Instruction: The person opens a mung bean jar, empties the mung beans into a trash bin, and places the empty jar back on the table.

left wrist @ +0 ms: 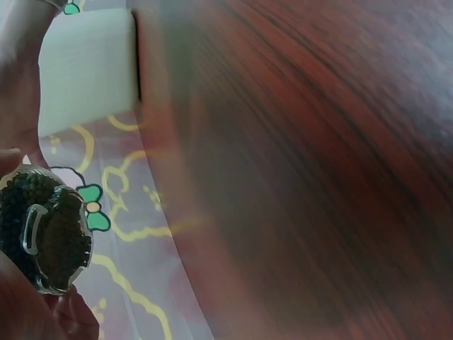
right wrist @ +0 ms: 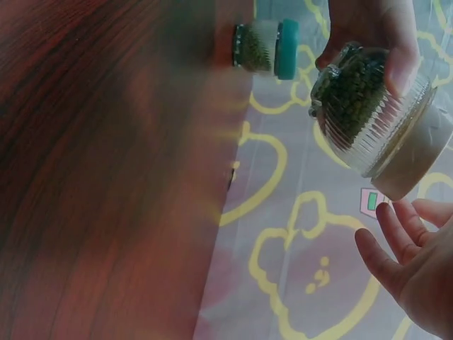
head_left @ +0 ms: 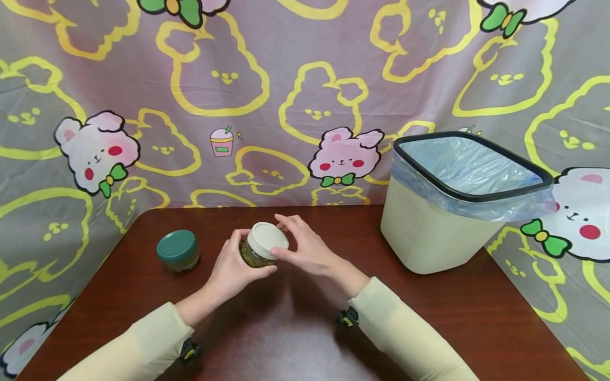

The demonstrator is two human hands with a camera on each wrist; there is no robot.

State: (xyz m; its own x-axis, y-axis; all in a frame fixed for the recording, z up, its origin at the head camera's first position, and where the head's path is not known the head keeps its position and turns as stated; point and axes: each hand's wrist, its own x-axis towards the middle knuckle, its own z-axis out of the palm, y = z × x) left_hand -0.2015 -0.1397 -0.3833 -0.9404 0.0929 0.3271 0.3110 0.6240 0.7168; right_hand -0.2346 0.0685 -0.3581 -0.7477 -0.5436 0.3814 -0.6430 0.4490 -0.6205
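Note:
My left hand point(head_left: 234, 267) grips a ribbed glass jar point(right wrist: 357, 106) around its side and holds it tilted above the table. Small green grains, like dried beans, show through the glass. A cream-white lid point(head_left: 268, 239) covers the jar's top. At the lid's right side is my right hand point(head_left: 307, 248), its fingers loosely spread. From the head, its thumb overlaps the lid's edge; in the right wrist view, the fingers point(right wrist: 403, 237) extend just beside the lid. The jar's base point(left wrist: 53, 234) faces the left wrist camera.
A second glass jar with a green lid point(head_left: 177, 246) stands on the table to the left, with green contents. A cream bin point(head_left: 438, 227) lined with a bluish plastic bag point(head_left: 481, 159) is at the right. Behind the brown table point(head_left: 295, 338) hangs a cartoon-printed cloth point(head_left: 267, 63).

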